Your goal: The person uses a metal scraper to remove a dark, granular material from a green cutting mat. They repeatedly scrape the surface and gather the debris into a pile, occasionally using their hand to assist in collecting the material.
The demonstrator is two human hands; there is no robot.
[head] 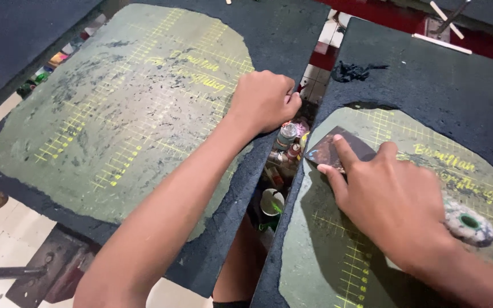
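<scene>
matt worn board (pixel 115 114), glossy scraper (pixel 329 149)

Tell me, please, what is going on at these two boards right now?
A person leans over two dark printing boards with worn green gridded faces. Their right hand presses a flat dark scraper card against the right board, index finger stretched along it. Their left hand, closed in a fist, rests on the inner edge of the left board. A paint-crusted tape roll lies by the right wrist. Small bottles show in the gap between the boards.
</scene>
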